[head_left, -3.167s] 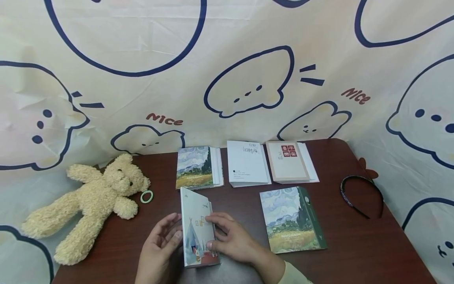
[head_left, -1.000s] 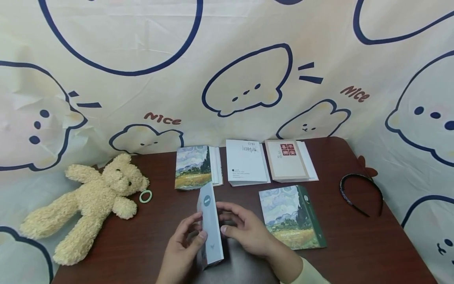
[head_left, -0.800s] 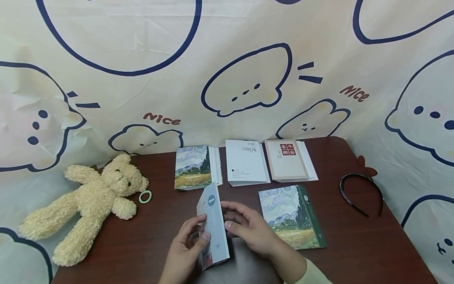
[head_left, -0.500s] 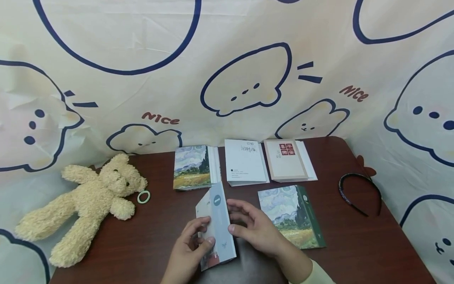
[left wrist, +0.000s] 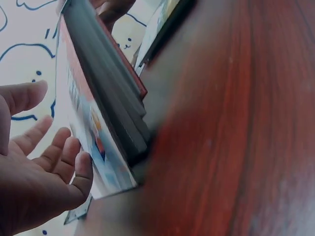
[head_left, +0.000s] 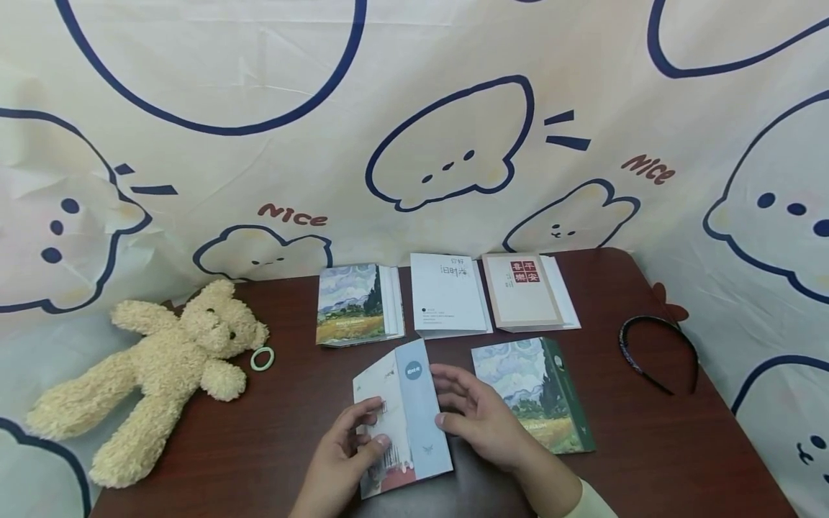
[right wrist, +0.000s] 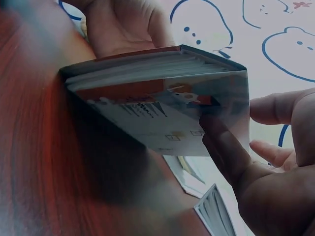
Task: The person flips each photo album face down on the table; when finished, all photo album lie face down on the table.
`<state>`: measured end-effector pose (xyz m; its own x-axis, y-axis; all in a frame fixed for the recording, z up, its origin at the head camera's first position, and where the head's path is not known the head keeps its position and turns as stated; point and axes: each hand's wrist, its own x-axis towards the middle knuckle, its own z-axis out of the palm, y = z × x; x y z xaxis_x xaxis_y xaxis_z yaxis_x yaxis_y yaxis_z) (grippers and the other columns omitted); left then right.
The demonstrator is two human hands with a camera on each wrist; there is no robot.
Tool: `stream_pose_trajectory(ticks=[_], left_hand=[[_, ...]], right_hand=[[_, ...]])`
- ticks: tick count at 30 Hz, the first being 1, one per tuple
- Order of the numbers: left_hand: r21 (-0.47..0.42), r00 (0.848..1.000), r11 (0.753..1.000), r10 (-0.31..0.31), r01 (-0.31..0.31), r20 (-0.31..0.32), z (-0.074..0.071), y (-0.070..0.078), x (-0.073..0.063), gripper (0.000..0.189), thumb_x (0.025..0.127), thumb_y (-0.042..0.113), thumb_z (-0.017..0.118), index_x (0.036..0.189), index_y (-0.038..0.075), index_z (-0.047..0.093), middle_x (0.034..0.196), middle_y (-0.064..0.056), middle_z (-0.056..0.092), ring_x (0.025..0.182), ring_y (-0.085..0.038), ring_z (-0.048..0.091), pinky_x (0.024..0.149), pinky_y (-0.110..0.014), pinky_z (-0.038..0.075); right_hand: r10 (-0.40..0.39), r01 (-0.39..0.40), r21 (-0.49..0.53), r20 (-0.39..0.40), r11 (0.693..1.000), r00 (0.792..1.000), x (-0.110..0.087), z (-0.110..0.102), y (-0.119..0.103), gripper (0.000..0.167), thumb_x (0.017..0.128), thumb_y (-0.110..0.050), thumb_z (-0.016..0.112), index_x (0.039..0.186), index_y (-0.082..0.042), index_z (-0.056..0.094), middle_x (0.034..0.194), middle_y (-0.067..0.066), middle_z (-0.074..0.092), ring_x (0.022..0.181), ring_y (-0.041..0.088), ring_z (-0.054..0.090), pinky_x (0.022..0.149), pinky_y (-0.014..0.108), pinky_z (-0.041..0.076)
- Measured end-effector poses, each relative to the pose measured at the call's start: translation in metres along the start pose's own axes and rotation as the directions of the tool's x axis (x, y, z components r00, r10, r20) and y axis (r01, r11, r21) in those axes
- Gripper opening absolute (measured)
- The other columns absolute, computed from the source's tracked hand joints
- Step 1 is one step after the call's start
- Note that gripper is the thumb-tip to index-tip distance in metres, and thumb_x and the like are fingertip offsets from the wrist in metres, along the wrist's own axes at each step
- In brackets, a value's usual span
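White hardcover album with illustrated cover and pale blue spine band [head_left: 424,414] is tilted between both hands over the dark red-brown wooden bench [head_left: 654,460]. Right hand [head_left: 488,424] pinches its spine edge; left hand [head_left: 343,453], fingers loosely bent, touches the cover. Green-spined landscape-printed album [head_left: 527,392] lies near.

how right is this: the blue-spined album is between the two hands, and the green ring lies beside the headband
Not quite: the head view shows the green ring beside the teddy bear, not the headband. The blue-spined album is between the left hand and right hand.
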<state>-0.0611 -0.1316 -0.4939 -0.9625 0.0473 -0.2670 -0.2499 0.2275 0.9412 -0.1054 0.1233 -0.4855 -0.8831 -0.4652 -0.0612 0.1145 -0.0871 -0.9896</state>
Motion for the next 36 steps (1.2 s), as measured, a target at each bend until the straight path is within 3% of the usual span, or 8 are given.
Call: stream_pose_trajectory(ticks=[6,13,19,29,36], left_hand=[[0.078,1.0,0.997,-0.021,0.02,0.004,-0.008,-0.009,0.004,0.053,0.091,0.023,0.082,0.14,0.02,0.063,0.13,-0.008,0.059,0.109,-0.024,0.057,0.086,-0.033,0.05],[0.125,0.999,0.992,-0.036,0.034,0.014,-0.015,-0.016,0.002,0.052,0.094,0.023,0.078,0.143,0.016,0.06,0.144,-0.005,0.056,0.129,-0.028,0.053,0.1,-0.041,0.049],[0.132,0.999,0.99,-0.044,0.041,0.026,-0.015,-0.016,0.002,0.055,0.095,0.025,0.078,0.145,0.014,0.058,0.146,-0.007,0.055,0.133,-0.031,0.051,0.105,-0.05,0.047],[0.164,0.998,0.985,-0.06,0.061,-0.011,-0.021,-0.016,0.004,0.053,0.096,0.021,0.076,0.146,0.015,0.058,0.147,-0.007,0.056,0.131,-0.032,0.054,0.106,-0.053,0.046],[0.185,0.998,0.981,-0.045,0.051,-0.038,-0.026,-0.014,0.005,0.054,0.096,0.024,0.077,0.146,0.018,0.058,0.146,-0.007,0.058,0.128,-0.031,0.057,0.105,-0.053,0.045]], right_hand=[[0.051,-0.052,-0.032,-0.036,0.998,0.998,-0.003,-0.005,0.005,0.067,0.093,0.002,0.067,0.155,-0.006,0.043,0.147,0.02,0.054,0.125,0.034,0.061,0.097,0.031,0.055],[0.077,-0.082,-0.079,-0.069,0.993,0.995,-0.007,-0.009,0.013,0.066,0.094,0.002,0.066,0.155,-0.005,0.042,0.147,0.02,0.055,0.123,0.032,0.062,0.096,0.028,0.054],[0.096,-0.111,-0.144,-0.105,0.983,0.99,-0.009,-0.012,0.019,0.064,0.096,0.001,0.064,0.156,-0.005,0.043,0.149,0.019,0.055,0.127,0.03,0.06,0.098,0.026,0.052],[0.092,-0.14,-0.367,-0.144,0.92,0.985,-0.007,-0.011,0.03,0.058,0.097,-0.005,0.068,0.152,-0.004,0.05,0.145,0.017,0.059,0.118,0.024,0.067,0.087,0.025,0.056],[0.056,-0.121,-0.538,-0.136,0.834,0.989,-0.007,-0.008,0.035,0.059,0.095,-0.006,0.07,0.15,-0.002,0.051,0.138,0.014,0.065,0.109,0.018,0.069,0.082,0.025,0.058]])
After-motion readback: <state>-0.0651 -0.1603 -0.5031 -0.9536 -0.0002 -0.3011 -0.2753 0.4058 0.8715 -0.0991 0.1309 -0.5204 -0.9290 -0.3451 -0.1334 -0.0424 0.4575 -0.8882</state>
